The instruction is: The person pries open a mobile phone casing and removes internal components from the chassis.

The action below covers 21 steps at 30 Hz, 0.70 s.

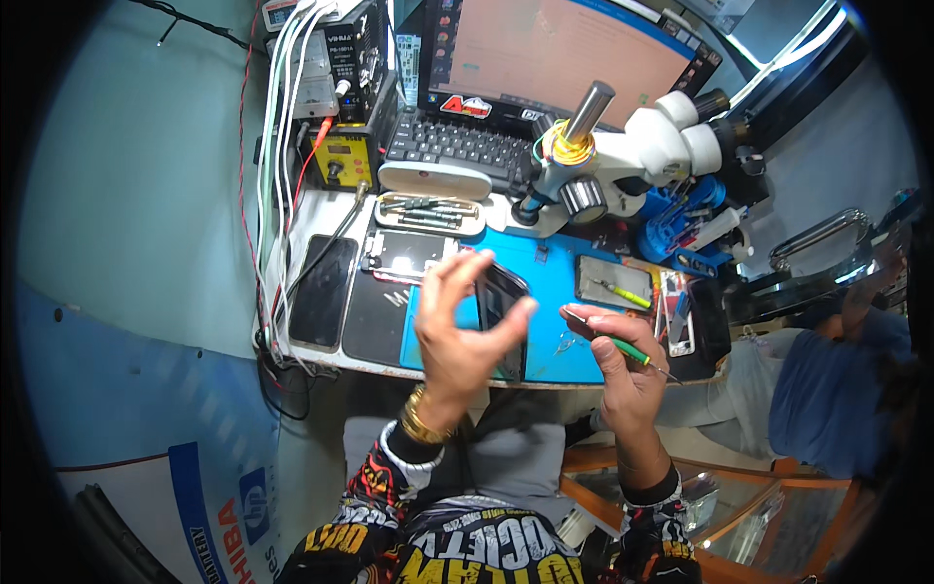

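My left hand point(457, 336) is raised over the near part of the blue mat point(564, 341), its thumb and fingers spread apart. Just behind its fingers is a dark phone point(502, 297), partly hidden by the hand; no firm grip on it shows. My right hand point(628, 375), to the right of the phone, is closed around a thin green-handled tool point(630, 350). That tool's slender metal tip points down to the right, past the bench edge, and its other end sticks out by my fingertips. Thin wire-like bits point(564, 343) lie on the mat beside my right hand.
At the back stand a microscope point(652, 146), a keyboard point(457, 146) and a monitor point(555, 58). A tool case point(428, 214), a large dark phone point(323, 292) and a grey tray point(613, 282) with a yellow-green tool lie around. Cables hang at left; another person point(827, 389) sits at right.
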Available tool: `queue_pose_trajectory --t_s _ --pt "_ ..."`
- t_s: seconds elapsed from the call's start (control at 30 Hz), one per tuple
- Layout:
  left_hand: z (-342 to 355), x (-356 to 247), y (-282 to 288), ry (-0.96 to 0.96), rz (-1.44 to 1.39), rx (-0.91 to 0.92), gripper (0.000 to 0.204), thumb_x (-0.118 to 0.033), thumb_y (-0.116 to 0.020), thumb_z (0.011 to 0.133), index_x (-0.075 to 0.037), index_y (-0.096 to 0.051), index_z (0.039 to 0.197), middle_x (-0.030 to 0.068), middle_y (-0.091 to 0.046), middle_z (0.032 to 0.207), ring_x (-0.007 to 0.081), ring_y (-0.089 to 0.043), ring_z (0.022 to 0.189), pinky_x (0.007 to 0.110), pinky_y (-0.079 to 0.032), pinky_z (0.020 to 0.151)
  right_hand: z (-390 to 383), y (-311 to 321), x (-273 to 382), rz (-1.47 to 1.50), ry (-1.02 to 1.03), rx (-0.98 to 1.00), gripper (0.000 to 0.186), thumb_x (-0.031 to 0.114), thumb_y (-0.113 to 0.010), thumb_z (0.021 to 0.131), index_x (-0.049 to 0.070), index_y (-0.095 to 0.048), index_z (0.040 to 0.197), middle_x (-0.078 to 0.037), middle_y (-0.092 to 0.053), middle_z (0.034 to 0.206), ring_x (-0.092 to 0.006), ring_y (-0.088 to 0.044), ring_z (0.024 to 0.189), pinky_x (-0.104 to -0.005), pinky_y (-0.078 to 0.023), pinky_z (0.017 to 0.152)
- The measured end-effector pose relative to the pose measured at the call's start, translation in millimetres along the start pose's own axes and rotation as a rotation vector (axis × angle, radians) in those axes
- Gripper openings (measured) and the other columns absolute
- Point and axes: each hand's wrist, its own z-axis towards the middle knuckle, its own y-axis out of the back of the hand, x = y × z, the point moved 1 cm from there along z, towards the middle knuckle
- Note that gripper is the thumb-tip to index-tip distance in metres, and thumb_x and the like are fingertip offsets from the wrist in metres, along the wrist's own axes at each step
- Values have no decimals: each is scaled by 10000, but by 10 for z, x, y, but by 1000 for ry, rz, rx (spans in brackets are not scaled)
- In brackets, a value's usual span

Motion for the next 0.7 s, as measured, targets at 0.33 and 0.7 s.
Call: queue_pose_trajectory --t_s 0.33,0.7 --pt "120 525 369 411 -481 -170 373 -64 -838 877 -20 -643 1192 32 -644 1039 93 -604 941 241 -510 820 -333 -353 -385 -42 -115 10 168 66 -685 1001 -23 -683 1144 -188 -761 1155 -247 -731 1074 -349 -560 941" --pt "130 543 339 324 -103 -217 430 -220 -914 808 -50 -658 1108 64 -603 1039 161 -593 913 320 -514 785 -278 -545 -520 -138 39 4 188 3 -689 978 -30 -675 1162 -199 -745 1174 -318 -723 1128 -389 -561 975"
